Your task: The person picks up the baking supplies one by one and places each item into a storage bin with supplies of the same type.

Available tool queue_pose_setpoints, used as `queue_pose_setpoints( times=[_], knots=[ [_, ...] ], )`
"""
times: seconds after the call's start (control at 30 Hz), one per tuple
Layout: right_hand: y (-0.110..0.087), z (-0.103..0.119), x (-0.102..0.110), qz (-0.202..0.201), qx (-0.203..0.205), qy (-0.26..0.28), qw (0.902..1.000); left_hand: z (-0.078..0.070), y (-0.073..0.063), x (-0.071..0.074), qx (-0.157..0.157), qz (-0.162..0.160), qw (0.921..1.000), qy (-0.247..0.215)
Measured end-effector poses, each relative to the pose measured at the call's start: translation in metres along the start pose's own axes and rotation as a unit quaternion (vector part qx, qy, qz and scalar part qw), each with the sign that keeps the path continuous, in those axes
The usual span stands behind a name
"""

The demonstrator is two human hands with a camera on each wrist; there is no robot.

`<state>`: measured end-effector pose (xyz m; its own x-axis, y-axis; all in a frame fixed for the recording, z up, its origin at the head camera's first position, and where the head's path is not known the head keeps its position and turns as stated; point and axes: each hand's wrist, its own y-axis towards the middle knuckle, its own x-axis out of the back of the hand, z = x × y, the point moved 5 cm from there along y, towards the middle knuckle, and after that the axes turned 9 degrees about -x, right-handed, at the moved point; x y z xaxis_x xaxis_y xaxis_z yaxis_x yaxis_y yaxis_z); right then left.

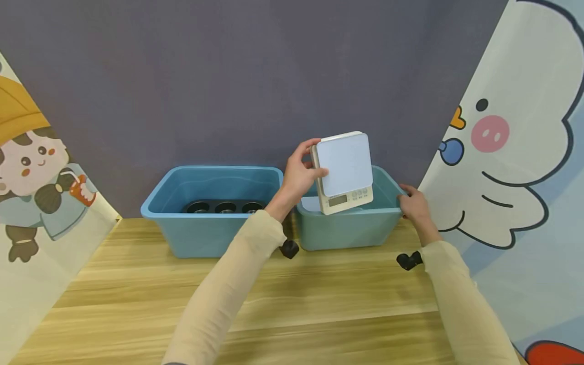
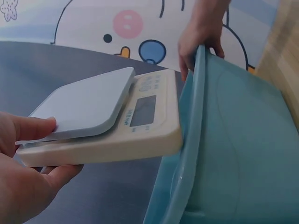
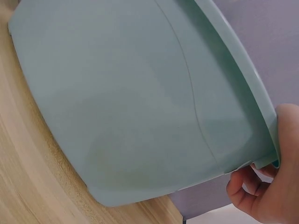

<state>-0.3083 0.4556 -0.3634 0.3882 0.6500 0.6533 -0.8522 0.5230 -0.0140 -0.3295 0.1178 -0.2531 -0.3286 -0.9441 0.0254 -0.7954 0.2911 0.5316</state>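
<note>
A cream kitchen scale [image 1: 345,170] with a pale blue-white platform and a small display is tilted above the right-hand teal bin [image 1: 349,230]. My left hand [image 1: 298,177] pinches the scale by its left edge, thumb on the platform and fingers beneath, as the left wrist view also shows of the scale [image 2: 107,116]. The scale's display end is close to the bin's front rim; whether they touch I cannot tell. My right hand [image 1: 414,205] grips that bin's right rim, with fingers curled under the lip in the right wrist view [image 3: 261,186]. Much of the bin's inside is hidden behind the scale.
A blue bin [image 1: 196,235] stands to the left, holding a dark muffin pan [image 1: 225,207]. Something pale [image 1: 311,204] shows inside the right bin's left end. Both bins stand on a wooden table [image 1: 319,304] against a grey backdrop [image 1: 228,76], with cartoon panels at both sides.
</note>
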Motion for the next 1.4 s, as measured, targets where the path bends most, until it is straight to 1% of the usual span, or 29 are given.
queue_pose_setpoints(
  times=[0.13,0.23,0.3,0.4,0.5,0.57,0.63,0.73,0.87,0.93,1.07,1.17,1.23,1.3,1.4],
  knots=[
    [-0.001,0.003,-0.004,-0.002,-0.004,0.004,1.0,0.002,0.006,0.001,0.005,-0.008,1.0,0.004],
    [-0.002,0.007,-0.007,0.001,0.005,0.006,1.0,0.005,0.009,0.003,-0.002,-0.017,0.9998,0.013],
    [-0.002,0.007,-0.006,0.001,0.011,0.006,0.9999,0.009,0.009,0.001,-0.006,-0.021,0.9995,0.023],
    [-0.003,0.001,0.0,-0.005,0.009,0.006,0.9999,0.019,0.007,-0.008,0.0,-0.014,0.9989,0.044],
    [-0.005,-0.004,0.005,-0.009,0.001,-0.001,1.0,0.031,0.002,-0.015,0.015,0.001,0.998,0.062],
    [-0.005,-0.006,0.005,-0.008,-0.001,-0.004,1.0,0.039,0.0,-0.017,0.025,0.007,0.9969,0.074],
    [-0.005,-0.005,0.004,-0.001,0.001,-0.004,1.0,0.046,-0.002,-0.016,0.033,0.005,0.9958,0.085],
    [-0.002,-0.002,0.0,0.006,0.006,0.002,1.0,0.057,-0.003,-0.011,0.04,0.004,0.9925,0.116],
    [-0.002,0.002,-0.004,0.006,0.004,0.012,0.9999,0.071,-0.004,-0.007,0.053,0.025,0.9871,0.149],
    [-0.002,0.002,-0.005,0.004,0.002,0.011,0.9999,0.075,-0.005,-0.007,0.058,0.036,0.9855,0.155],
    [-0.004,0.001,-0.007,0.009,0.003,0.007,0.9999,0.079,-0.004,-0.009,0.061,0.038,0.9761,0.205],
    [-0.004,0.002,-0.009,0.01,0.002,0.009,0.9999,0.081,-0.005,-0.011,0.067,0.036,0.962,0.262],
    [-0.004,0.002,-0.008,0.009,0.001,0.01,0.9999,0.081,-0.005,-0.013,0.072,0.041,0.9567,0.279],
    [-0.003,0.002,-0.007,0.005,-0.001,0.013,0.9999,0.079,-0.005,-0.016,0.071,0.055,0.9509,0.296],
    [-0.003,0.001,-0.004,0.003,-0.005,0.015,0.9999,0.077,-0.006,-0.02,0.079,0.091,0.9426,0.312]
  ],
)
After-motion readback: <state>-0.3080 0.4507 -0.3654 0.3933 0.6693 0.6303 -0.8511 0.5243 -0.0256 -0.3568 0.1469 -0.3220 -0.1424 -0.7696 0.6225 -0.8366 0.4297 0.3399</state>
